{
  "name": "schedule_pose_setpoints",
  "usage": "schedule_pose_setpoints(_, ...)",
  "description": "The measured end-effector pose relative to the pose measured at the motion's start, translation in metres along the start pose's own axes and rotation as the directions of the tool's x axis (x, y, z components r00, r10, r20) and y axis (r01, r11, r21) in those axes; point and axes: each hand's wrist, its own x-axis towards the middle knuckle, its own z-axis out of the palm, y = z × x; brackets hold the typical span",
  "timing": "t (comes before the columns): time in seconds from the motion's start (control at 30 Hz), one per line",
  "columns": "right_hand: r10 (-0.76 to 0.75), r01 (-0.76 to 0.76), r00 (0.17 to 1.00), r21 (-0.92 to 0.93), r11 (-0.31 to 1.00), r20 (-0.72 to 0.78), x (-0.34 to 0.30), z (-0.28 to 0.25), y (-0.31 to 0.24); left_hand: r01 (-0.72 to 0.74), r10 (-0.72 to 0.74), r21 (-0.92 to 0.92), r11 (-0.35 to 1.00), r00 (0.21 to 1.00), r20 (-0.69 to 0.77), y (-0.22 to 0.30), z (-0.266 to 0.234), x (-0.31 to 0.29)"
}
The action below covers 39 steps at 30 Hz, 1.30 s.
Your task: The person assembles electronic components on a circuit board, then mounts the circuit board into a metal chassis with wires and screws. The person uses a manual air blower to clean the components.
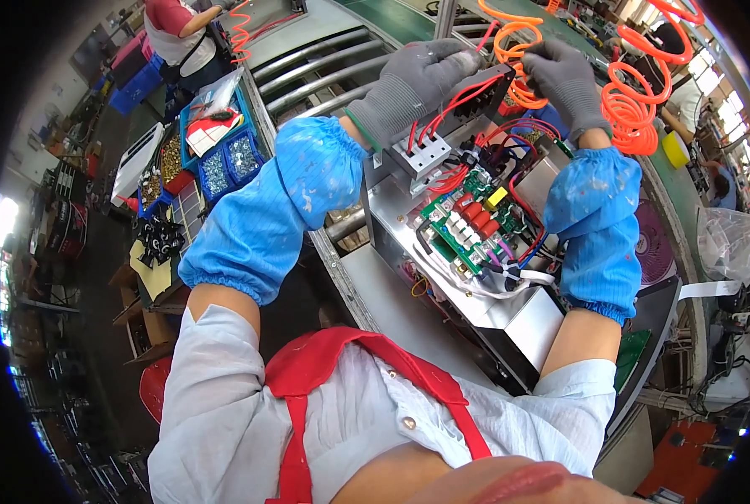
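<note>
My left hand (417, 88), in a grey knit glove, reaches over the far end of an open metal-cased electrical unit (522, 328). Its fingers are pinched on a thin red wire (486, 35) beside the top of a dark end panel (497, 88). To the right, my right hand (562, 82), gloved alike, has its fingers curled in near an orange coiled hose (509, 38); whatever they hold is hidden. Inside the unit lie a green circuit board (450, 244) with red and white parts and a white switch block (425, 157) with red wires.
The unit rests by a roller conveyor (320, 80). Blue bins (215, 174) of small fasteners stand at left, with a co-worker (177, 38) beyond. More orange coiled hose (631, 109) hangs at right, near a yellow roll (676, 150) and a clear plastic bag (730, 244).
</note>
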Motion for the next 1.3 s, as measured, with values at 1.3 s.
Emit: schedule_pose_setpoints(1.3, -0.007, 0.022, 0.999, -0.414, 0.910, 0.038, -0.026, 0.052, 0.044, 0.104, -0.114, -0.074, 0.992, 0.983, -0.142, -0.020, -0.047, -0.026)
